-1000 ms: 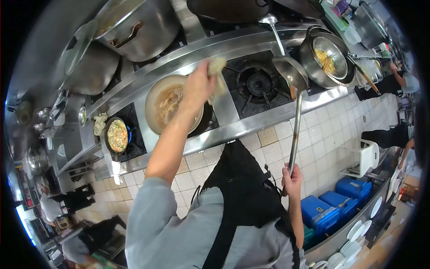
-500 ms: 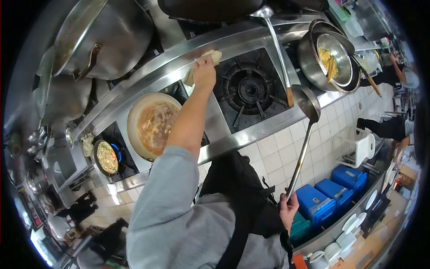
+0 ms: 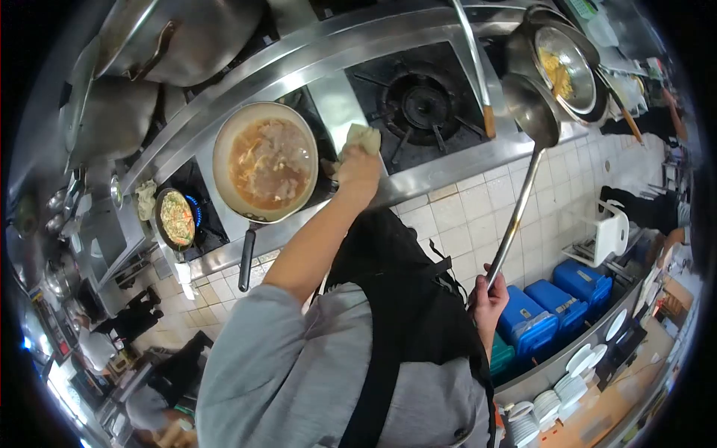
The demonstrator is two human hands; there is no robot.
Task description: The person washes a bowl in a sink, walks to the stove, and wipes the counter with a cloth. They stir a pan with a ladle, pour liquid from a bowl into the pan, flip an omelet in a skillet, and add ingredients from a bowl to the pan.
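My left hand (image 3: pixel 358 175) is closed on a folded, pale yellowish cloth (image 3: pixel 363 137), pressed against the steel stovetop (image 3: pixel 332 97) between two burners. Just left of it, a wide light-coloured pan (image 3: pixel 221 168) holds brown broth with pieces in it, its black handle pointing toward me. Down at my right side, my right hand (image 3: pixel 489 299) grips the end of a long ladle (image 3: pixel 515 213). The ladle's bowl hangs out beyond the stove's front edge, near some stacked metal bowls, and looks empty.
A small frying pan (image 3: pixel 177 219) with food sits over a blue flame. Large pots (image 3: pixel 179 45) stand behind. A bare burner (image 3: pixel 424 108) lies to the right, near metal bowls with a strainer (image 3: pixel 571 63). Blue bins (image 3: pixel 526 321) and a white stool (image 3: pixel 612 235) are behind right; other people work nearby.
My left hand has drawn the cloth toward me across the steel, from the back to the front. The broth pan is now fully uncovered by my arm. The ladle is still in my right hand.
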